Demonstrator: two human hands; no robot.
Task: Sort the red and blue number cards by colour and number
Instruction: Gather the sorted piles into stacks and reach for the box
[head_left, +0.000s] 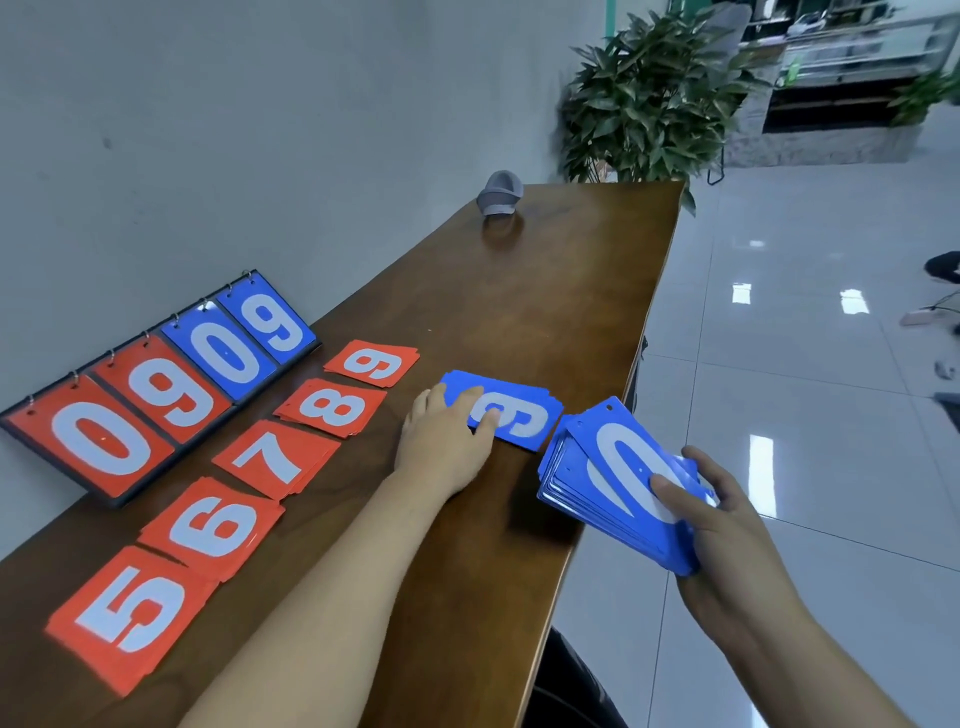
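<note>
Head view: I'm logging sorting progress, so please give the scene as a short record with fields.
red piles: row of five on the table, tops 5, 6, 7, 8, 9
blue pile: on the table, 9 on top
left hand: fingers rest on the blue pile
right hand: grips the blue stack, 0 on top
scoreboard: behind the red piles, reads 0 9 0 9

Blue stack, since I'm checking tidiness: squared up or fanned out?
Fanned out: the blue stack shows staggered card edges in the right hand.
</note>
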